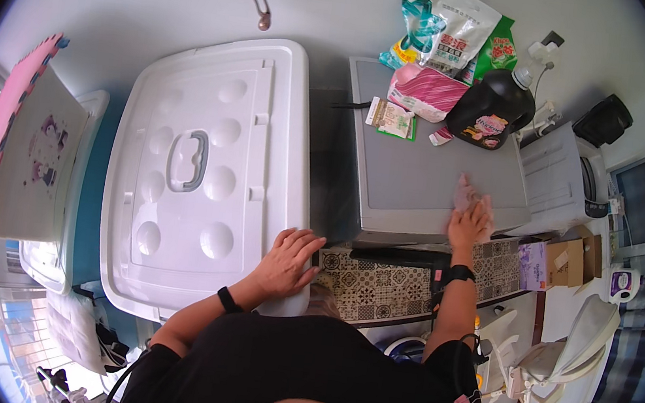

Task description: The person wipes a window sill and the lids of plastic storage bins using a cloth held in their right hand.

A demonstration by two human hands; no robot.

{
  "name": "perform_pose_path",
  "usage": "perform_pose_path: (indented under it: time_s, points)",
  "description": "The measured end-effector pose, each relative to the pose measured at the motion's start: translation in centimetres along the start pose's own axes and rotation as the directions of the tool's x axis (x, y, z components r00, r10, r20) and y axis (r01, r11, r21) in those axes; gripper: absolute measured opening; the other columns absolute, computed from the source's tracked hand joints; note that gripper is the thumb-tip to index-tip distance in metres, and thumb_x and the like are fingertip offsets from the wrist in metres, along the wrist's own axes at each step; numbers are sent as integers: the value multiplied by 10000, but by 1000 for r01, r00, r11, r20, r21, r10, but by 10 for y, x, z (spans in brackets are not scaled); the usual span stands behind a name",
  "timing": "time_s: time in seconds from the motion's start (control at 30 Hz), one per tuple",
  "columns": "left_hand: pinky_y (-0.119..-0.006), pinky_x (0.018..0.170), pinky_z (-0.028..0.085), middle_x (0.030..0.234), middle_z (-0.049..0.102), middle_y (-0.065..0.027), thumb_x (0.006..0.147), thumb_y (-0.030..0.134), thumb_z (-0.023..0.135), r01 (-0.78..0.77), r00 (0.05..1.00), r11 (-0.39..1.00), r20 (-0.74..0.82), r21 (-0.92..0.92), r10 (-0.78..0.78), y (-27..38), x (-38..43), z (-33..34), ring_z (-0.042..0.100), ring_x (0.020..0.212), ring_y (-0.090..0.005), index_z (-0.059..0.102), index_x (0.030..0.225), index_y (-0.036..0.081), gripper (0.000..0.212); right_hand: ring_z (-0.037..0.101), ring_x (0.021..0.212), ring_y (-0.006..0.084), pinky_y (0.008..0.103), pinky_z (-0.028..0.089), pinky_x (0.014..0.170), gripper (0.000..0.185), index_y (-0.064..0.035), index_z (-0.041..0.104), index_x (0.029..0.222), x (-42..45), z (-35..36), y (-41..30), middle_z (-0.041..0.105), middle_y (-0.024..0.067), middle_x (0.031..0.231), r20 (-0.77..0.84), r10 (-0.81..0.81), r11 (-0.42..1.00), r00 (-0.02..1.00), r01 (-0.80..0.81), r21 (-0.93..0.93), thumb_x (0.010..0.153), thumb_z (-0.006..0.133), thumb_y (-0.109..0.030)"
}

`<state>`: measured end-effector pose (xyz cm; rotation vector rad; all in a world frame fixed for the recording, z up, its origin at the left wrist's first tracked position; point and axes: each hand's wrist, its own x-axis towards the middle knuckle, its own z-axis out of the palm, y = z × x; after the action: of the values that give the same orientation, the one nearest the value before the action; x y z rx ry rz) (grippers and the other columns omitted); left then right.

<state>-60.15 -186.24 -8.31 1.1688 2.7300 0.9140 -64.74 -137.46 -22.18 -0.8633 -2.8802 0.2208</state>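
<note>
My left hand (290, 263) rests palm down on the near right edge of a white plastic storage box lid (201, 110), holding nothing. The lid has round bumps and a grey carry handle (188, 161). Under my right hand (469, 227) a thin, pale pink cloth (469, 195) is bunched on the grey top of a cabinet-like appliance (421, 177), near its front right corner. The cloth pokes out past my fingertips and to the right of them. My palm hides part of it.
Behind my right hand stand a black detergent bottle (491, 110), a pink tissue pack (427, 91), a white detergent bag (449, 28) and small packets (390, 118). A dark gap (327, 160) separates box and appliance. Right are cardboard boxes (569, 262) and a stroller (555, 359). Patterned mat (384, 286) below.
</note>
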Motion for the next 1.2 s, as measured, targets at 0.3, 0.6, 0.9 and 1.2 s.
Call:
perform_pose_path:
  time_s: [0.3,0.6,0.9,1.2]
  points:
    - [-471,1064,396,1283,502,-195,833,4,632,-163,964,945,-251,-285,90,-9,-26,-19,481,1215,-398,456,1311,1,509,170,1445,467,660,108,1120,478,-29,656,1185,-100,12,-133,257,137,1595,-104,-370,927,923,374,15,921,500,-396]
    - [-500,1061,391,1226,542,-195,779,-24,650,25,908,990,-411,-137,-79,-32,-133,-71,517,1159,-400,520,1251,4,491,160,1451,453,655,98,1125,471,-144,589,1316,-92,8,-220,234,96,1608,41,-417,909,908,416,29,943,473,-406]
    - [-444,1017,420,1239,540,-227,812,-70,608,425,688,903,-626,-63,-367,-79,-287,-107,516,1164,-411,505,1273,-7,476,342,1386,394,486,239,1141,587,-9,603,1261,-100,5,-250,420,232,1466,123,-380,899,917,335,283,976,377,-470]
    - [-481,1077,345,1323,486,-221,848,-7,598,562,625,826,-676,42,-390,-132,-350,-132,435,1259,-406,436,1351,0,529,423,1340,315,372,354,1097,545,77,429,1369,-253,-70,-271,400,256,1456,14,-610,539,792,402,740,987,518,-301]
